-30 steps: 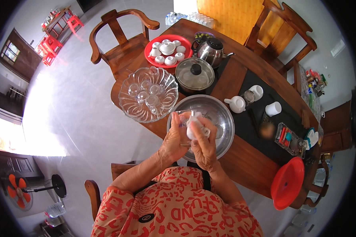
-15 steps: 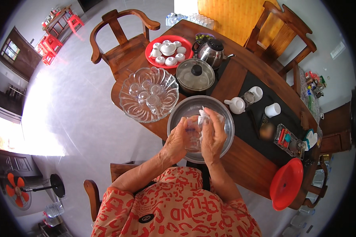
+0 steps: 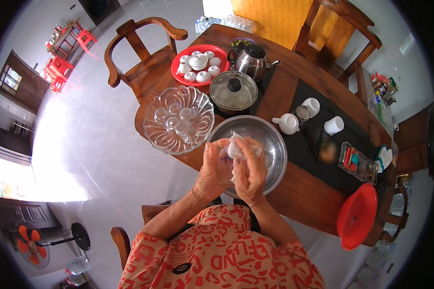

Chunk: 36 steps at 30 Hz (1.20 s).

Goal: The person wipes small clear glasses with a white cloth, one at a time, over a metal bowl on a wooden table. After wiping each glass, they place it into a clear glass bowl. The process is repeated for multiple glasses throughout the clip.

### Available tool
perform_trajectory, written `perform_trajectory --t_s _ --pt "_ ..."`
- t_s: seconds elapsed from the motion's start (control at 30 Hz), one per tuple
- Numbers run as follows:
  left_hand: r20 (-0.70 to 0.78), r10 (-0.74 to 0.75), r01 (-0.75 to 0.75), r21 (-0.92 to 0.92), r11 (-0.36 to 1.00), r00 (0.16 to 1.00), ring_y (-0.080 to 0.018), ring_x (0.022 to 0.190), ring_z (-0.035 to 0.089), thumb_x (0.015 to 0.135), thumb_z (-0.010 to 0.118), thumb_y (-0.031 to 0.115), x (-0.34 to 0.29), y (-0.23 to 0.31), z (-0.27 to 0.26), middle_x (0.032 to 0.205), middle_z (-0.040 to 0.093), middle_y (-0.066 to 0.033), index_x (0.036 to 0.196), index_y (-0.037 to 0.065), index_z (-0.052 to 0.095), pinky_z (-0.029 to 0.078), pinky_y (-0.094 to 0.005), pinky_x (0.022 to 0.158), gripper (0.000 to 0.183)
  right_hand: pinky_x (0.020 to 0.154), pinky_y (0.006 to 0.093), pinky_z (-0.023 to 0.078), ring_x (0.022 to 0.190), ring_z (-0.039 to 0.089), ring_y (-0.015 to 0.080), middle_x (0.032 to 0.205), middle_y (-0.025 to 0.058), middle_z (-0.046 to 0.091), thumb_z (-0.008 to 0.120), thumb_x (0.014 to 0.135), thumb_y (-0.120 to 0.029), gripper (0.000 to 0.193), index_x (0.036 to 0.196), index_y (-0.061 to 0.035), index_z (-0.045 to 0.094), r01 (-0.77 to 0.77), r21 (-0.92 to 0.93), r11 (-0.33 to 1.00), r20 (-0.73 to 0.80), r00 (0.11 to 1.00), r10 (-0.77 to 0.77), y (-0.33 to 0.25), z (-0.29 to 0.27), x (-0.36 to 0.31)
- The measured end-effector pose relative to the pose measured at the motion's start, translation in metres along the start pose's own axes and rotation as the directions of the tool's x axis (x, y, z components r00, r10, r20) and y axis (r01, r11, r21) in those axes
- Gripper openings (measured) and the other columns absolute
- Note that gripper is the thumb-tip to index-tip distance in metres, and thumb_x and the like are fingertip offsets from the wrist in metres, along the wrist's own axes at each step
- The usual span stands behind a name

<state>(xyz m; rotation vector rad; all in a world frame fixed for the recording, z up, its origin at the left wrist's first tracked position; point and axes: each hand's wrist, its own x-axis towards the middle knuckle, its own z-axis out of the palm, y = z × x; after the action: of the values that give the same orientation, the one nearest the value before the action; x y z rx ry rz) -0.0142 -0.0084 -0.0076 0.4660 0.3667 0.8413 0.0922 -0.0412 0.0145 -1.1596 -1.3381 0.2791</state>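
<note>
My left hand (image 3: 208,169) is wrapped round the side of a clear drinking glass (image 3: 225,165), which it holds tilted over the metal basin (image 3: 278,144). My right hand (image 3: 250,172) pinches a white cloth (image 3: 236,146) and presses it against the glass near its top. The fingers and the cloth cover part of the glass. To the left stands a scalloped glass bowl (image 3: 154,126) with several clear glasses in it. Something round and clear, hard to make out, shows in the basin beside my right hand.
Beyond the basin are a lidded pot (image 3: 233,96), a steel kettle (image 3: 251,62) and a red tray (image 3: 177,77) of white teaware. Rightward lie a white teapot (image 3: 288,124), white cups (image 3: 334,125), a glass tray (image 3: 354,161) and a red basin (image 3: 357,216) at the table's edge.
The glass has tipped and shifted slightly left in my hands. My right hand has moved with the cloth towards the left, over the glass. The whole view has swung a little.
</note>
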Motion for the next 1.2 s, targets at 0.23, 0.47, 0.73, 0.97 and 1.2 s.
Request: perform_trajectory --t_s 0.23,0.47,0.73,0.97,1.2 --pt "-0.143 0.089 -0.074 0.109 0.991 0.986 -0.0213 0.102 0.049 0.086 0.041 0.069 0.008 0.005 0.015 0.110 0.047 -0.0034 0.116 0.016 0.042 0.044 -0.0407 0.090 0.060 0.083 0.0320 0.046 0.098 0.056 0.0243 0.110 0.0166 0.055 0.050 0.095 -0.016 0.038 0.128 0.0016 0.049 -0.420 0.252 0.872 0.129 0.908 0.400 0.006 -0.004 -0.009" --pt "-0.298 0.145 -0.096 0.174 0.980 0.944 -0.0238 0.100 0.050 0.086 0.031 0.073 0.014 0.009 0.012 0.107 0.045 -0.0068 0.117 0.015 0.040 0.045 -0.0424 0.088 0.066 0.086 0.0421 0.044 0.101 0.050 0.0393 0.122 0.0242 0.041 0.067 0.081 -0.009 0.054 0.131 -0.0023 0.048 0.170 -0.158 0.973 0.207 0.969 -0.136 0.004 -0.006 -0.031" --pt "-0.307 0.143 -0.078 0.213 0.974 0.941 -0.0266 0.108 0.048 0.087 0.035 0.070 0.012 0.009 0.020 0.116 0.047 -0.0068 0.126 0.017 0.036 0.044 -0.0442 0.090 0.066 0.088 0.0371 0.045 0.103 0.052 0.0278 0.121 0.0185 0.047 0.073 0.074 -0.004 0.061 0.128 -0.0012 0.044 -0.128 0.130 0.983 -0.010 0.991 0.130 0.009 0.009 -0.036" --pt "-0.197 0.324 -0.153 0.588 0.795 0.925 -0.0147 0.095 0.056 0.096 0.048 0.034 0.006 0.036 0.005 0.109 0.055 -0.0048 0.127 0.006 0.042 0.047 -0.0264 0.075 0.043 0.077 0.0346 0.050 0.093 0.058 0.0279 0.112 0.0186 0.053 0.071 0.065 0.001 0.058 0.119 -0.0020 0.050 -0.042 0.096 0.995 0.079 0.996 0.034 0.022 -0.031 -0.013" --pt "-0.092 -0.120 0.144 0.819 0.555 0.988 -0.0064 0.062 0.054 0.093 0.056 0.024 -0.014 0.078 0.034 0.081 0.061 -0.0026 0.099 0.002 0.062 0.041 -0.0201 0.051 0.024 0.070 0.0387 0.051 0.092 0.059 0.0326 0.111 0.0196 0.051 0.075 0.061 -0.001 0.057 0.114 -0.0097 0.055 0.287 -0.013 0.958 0.237 0.931 -0.276 0.016 -0.048 -0.008"
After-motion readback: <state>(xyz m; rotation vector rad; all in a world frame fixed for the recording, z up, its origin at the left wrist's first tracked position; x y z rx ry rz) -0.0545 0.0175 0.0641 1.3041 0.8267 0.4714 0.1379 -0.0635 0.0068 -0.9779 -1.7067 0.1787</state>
